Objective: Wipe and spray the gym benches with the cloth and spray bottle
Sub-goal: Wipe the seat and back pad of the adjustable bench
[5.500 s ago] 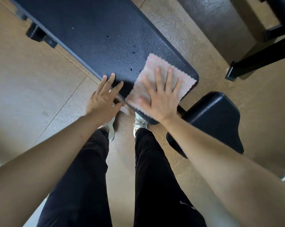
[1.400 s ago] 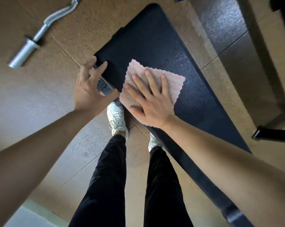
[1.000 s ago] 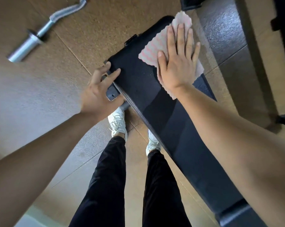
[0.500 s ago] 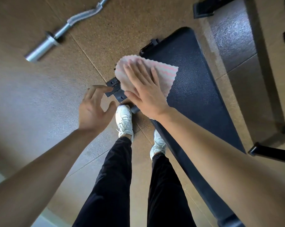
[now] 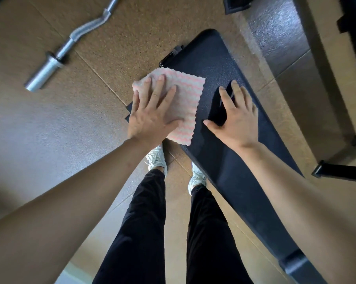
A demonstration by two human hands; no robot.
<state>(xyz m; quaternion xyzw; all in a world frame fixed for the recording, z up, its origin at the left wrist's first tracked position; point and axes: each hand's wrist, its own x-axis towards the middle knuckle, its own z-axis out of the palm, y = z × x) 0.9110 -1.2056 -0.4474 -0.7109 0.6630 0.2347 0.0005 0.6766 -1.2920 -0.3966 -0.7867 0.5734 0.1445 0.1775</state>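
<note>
While we lean over the black bench, our left hand presses the pink-and-white cloth with straight, spread fingers. The cloth lies at the pad's left edge, one corner hanging past it. Our right hand is just beside the cloth over bare pad, fingers open, holding nothing; a metal bar lies on the floor, well apart.
</note>
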